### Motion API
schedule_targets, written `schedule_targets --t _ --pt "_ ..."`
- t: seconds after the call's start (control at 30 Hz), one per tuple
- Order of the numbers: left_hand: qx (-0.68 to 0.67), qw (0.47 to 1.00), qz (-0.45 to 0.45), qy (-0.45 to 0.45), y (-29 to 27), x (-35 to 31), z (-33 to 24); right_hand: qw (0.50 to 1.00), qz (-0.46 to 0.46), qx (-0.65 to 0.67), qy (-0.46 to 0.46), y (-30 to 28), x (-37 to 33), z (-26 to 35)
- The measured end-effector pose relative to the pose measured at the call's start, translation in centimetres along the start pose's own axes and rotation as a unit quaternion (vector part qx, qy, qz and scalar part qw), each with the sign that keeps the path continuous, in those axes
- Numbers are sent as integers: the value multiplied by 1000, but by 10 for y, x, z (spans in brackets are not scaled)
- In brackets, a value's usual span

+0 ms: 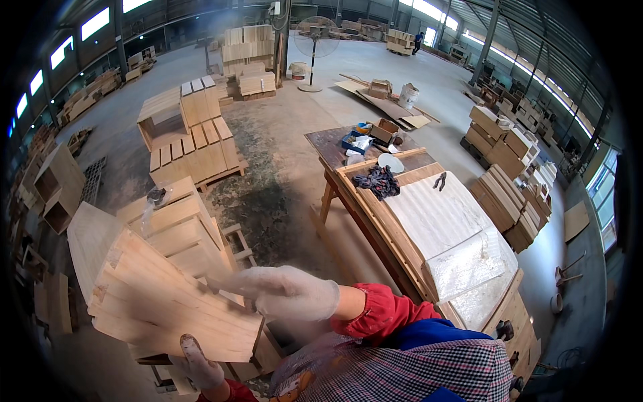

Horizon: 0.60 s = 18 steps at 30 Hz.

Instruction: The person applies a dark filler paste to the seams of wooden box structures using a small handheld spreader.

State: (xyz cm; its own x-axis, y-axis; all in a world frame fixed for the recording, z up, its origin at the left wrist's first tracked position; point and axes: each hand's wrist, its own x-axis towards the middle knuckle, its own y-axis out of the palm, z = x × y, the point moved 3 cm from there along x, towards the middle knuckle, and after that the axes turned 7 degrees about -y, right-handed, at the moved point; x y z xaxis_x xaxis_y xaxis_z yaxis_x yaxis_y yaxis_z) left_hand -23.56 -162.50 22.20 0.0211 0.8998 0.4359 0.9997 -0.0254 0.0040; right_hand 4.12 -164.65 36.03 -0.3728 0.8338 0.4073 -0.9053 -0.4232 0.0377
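Standing behind the wooden piece (pixel 177 295), a stack (pixel 175 222) is partly hidden.

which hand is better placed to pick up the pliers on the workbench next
Probably the right hand: it is nearer the pliers and appears to hold nothing, though blurred, while the left hand grips the near edge of the wooden piece.

We wear pale gloves (pixel 315 301) on right hand (pixel 284 291) and left hand (pixel 201 370), dark mark (pixel 189 342) on left thumb; red sleeves (pixel 388 311), right cuff (pixel 358 313) gathered; blue cloth (pixel 435 333); black-white-pink checked garment (pixel 429 368), orange-brown print (pixel 299 384) at front.
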Motion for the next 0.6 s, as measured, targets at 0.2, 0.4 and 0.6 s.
schedule_targets --t 0.2,0.4,0.6 --pt "321 928 11 191 7 5 -27 1000 -5 -2 -5 0 -1 -1" --pt "312 933 -2 180 8 7 -36 1000 -3 -20 -9 1 -1 2" --pt "286 943 -3 171 5 3 -23 999 9 -25 -20 4 3 -2"
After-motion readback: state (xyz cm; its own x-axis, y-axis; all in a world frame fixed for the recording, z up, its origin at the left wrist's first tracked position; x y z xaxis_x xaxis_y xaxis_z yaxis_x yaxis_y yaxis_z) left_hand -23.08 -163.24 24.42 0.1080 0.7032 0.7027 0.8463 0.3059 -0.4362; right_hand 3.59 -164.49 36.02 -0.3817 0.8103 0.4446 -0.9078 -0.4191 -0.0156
